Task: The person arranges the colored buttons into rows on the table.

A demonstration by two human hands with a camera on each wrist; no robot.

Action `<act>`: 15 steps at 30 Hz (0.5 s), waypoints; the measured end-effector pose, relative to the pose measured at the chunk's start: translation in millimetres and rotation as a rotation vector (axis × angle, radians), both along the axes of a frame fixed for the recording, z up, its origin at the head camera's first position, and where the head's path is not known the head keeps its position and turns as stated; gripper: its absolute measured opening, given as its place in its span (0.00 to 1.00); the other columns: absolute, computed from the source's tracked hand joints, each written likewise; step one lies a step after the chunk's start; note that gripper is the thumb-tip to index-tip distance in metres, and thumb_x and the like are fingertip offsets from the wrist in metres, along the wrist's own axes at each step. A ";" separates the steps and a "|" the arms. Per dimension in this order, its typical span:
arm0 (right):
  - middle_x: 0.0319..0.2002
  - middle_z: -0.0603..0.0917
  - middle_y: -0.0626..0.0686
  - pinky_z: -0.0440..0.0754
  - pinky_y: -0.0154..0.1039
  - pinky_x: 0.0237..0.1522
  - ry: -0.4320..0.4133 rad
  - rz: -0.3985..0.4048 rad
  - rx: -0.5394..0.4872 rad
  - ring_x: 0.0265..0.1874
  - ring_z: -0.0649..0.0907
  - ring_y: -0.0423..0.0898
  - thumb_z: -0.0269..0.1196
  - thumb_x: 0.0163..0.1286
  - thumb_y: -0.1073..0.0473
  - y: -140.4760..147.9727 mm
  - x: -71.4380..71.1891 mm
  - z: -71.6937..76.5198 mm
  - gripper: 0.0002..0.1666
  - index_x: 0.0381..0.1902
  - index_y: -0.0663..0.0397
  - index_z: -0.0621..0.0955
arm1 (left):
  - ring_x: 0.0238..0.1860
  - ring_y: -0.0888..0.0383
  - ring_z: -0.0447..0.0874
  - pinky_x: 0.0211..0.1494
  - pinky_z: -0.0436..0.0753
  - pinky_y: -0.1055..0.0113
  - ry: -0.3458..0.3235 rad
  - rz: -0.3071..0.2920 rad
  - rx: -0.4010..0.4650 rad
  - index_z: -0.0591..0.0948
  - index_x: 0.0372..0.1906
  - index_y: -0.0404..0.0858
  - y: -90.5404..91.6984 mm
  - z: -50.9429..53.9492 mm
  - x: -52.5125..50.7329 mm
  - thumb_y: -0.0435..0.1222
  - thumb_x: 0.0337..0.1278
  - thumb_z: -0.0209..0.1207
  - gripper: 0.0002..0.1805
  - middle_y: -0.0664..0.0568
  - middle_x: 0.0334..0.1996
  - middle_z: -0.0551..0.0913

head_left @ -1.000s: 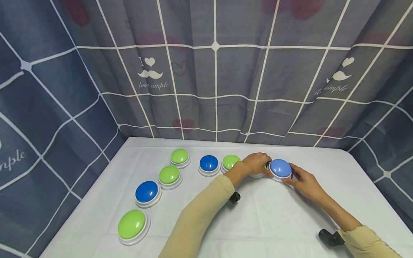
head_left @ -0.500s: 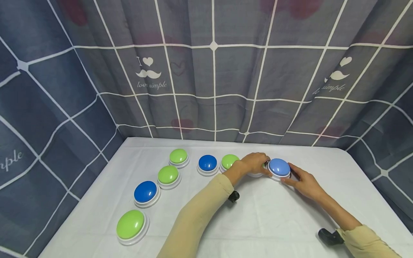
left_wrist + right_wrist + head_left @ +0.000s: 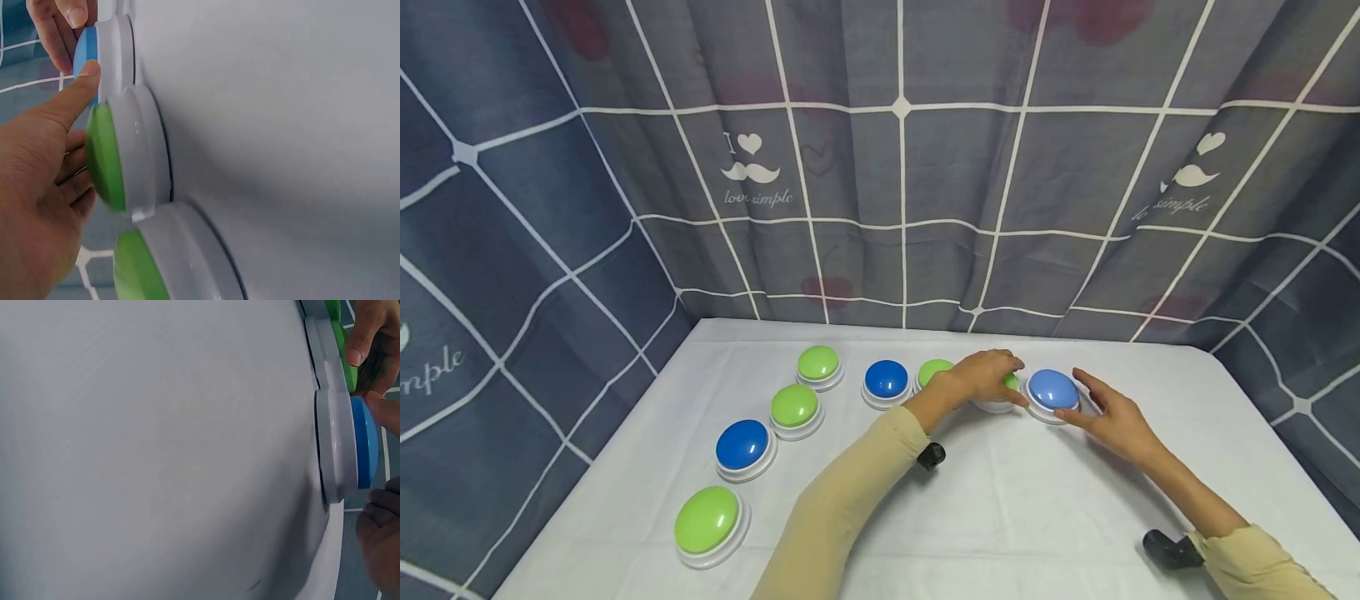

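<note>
A light blue dome button on a white base [image 3: 1053, 390] [image 3: 89, 44] [image 3: 364, 444] stands at the right end of the back row. Over the green button beside it [image 3: 1011, 382] [image 3: 105, 156] is my left hand [image 3: 977, 377] [image 3: 37, 181], fingers spread and gripping nothing; it hides part of that button. My right hand [image 3: 1112, 421] [image 3: 382, 547] is at the light blue button's right side with thumb and fingers apart. Its thumb lies at the dome's front edge; whether it touches is unclear. In the left wrist view, the bases of the light blue and green buttons stand side by side.
Farther left in the back row are a green button [image 3: 931, 369] and a blue one [image 3: 886, 379]. A slanting line at the left has green [image 3: 818, 363], green [image 3: 793, 406], blue [image 3: 742, 444] and green [image 3: 706, 521] buttons. Grey checked curtains surround the white table [image 3: 1037, 517].
Both hands have let go of the light blue button's base. The left hand has shifted slightly left, and the right fingers have lifted and spread. The buttons appear unmoved.
</note>
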State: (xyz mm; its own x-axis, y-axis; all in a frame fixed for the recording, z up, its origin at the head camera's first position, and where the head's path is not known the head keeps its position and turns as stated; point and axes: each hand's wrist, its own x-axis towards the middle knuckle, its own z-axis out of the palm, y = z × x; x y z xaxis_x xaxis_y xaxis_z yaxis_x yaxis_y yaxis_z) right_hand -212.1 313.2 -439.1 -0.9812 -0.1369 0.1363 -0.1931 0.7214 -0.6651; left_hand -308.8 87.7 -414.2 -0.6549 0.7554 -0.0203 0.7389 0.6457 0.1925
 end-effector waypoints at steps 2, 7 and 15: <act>0.69 0.63 0.73 0.68 0.64 0.61 0.019 0.001 -0.026 0.63 0.66 0.76 0.70 0.64 0.48 -3.0 -0.5 1.6 0.51 0.74 0.67 0.61 | 0.61 0.62 0.73 0.63 0.68 0.74 -0.004 0.004 0.016 0.75 0.67 0.41 -5.3 2.7 1.4 0.57 0.56 0.66 0.38 0.55 0.60 0.78; 0.71 0.64 0.69 0.67 0.61 0.62 0.045 0.019 -0.074 0.66 0.66 0.72 0.71 0.64 0.48 -14.7 -4.0 5.3 0.49 0.75 0.62 0.61 | 0.62 0.61 0.72 0.64 0.67 0.74 -0.005 0.008 0.070 0.73 0.68 0.39 -21.6 10.8 4.9 0.55 0.57 0.66 0.39 0.54 0.61 0.77; 0.73 0.63 0.64 0.65 0.60 0.65 -0.003 0.088 -0.120 0.70 0.63 0.66 0.70 0.65 0.45 -44.4 -9.8 12.1 0.49 0.76 0.55 0.61 | 0.65 0.58 0.70 0.68 0.67 0.67 0.003 0.064 0.104 0.72 0.69 0.40 -60.3 24.1 13.3 0.54 0.58 0.66 0.38 0.51 0.64 0.74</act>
State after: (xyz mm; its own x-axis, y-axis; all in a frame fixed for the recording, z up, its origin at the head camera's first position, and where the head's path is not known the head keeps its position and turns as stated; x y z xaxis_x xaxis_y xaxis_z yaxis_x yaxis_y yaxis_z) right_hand -221.9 268.8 -427.0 -0.9665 -0.2053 0.1540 -0.2499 0.6171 -0.7461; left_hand -295.5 27.4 -390.2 -0.7019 0.7099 0.0581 0.6973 0.6683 0.2590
